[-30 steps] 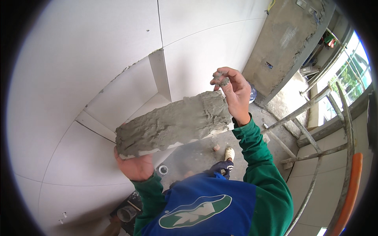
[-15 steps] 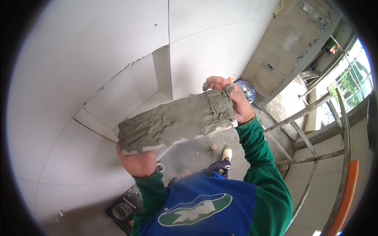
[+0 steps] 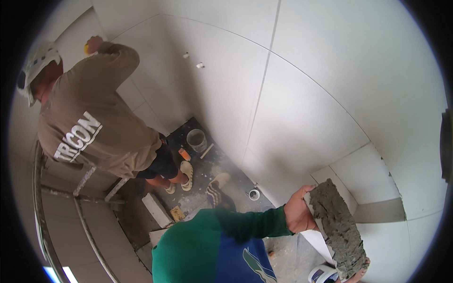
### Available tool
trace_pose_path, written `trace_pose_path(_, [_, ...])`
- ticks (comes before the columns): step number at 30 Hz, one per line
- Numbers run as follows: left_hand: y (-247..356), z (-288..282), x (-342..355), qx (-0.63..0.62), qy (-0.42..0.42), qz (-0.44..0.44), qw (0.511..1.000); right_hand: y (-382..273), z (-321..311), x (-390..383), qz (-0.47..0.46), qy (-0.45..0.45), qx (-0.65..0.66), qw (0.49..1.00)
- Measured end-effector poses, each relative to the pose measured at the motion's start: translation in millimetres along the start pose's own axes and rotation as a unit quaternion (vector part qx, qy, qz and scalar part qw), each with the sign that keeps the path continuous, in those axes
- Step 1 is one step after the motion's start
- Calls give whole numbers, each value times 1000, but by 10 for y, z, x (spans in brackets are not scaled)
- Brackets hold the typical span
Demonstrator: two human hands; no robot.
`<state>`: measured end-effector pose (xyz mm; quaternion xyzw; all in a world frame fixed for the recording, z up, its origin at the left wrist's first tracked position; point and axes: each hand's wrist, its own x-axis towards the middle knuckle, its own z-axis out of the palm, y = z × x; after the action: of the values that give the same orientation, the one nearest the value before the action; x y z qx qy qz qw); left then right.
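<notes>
A narrow slab of white tile point(image 3: 336, 231), its top face thickly spread with rough grey mortar, is held between my two hands at the lower right. My left hand point(image 3: 299, 210) grips its upper-left end, the thumb at the edge and the fingers mostly hidden beneath. At the opposite end my right hand point(image 3: 362, 272) shows only in part, its fingers at the slab's lower edge and the rest cut off or covered. Just beyond the slab, a rectangular recess point(image 3: 365, 179) is set into the white tiled wall point(image 3: 316, 104).
A co-worker point(image 3: 94, 113) in a brown shirt and white cap stands at the left, one hand raised to the wall. Metal scaffold bars point(image 3: 78, 193) stand behind them. On the floor are a grey bucket point(image 3: 197, 140), a small white cup point(image 3: 254, 194), tile offcuts point(image 3: 157, 210) and a white pail point(image 3: 322, 274).
My view has swung far to the left, bringing the co-worker and floor items into sight. The mortar-covered slab, still in both hands, now appears at the lower right, tilted more steeply.
</notes>
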<state>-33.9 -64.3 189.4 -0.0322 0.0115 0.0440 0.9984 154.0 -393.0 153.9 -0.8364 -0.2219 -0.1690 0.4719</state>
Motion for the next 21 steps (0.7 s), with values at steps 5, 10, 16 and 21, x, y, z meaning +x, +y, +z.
trace_pose_path(5, [-51,-113,-12,13,-33,21,999,-253,23,87,20,-11,6,1000])
trace_pose_path(10, [32,-119,-128,14,-44,41,998,-394,47,150,39,-34,22,998])
trace_pose_path(16, [12,-9,-215,-5,-33,21,999,-499,206,91,31,-47,37,998])
trace_pose_path(21, [-45,-121,-199,-21,-44,25,998,-564,538,123,2,-75,68,995])
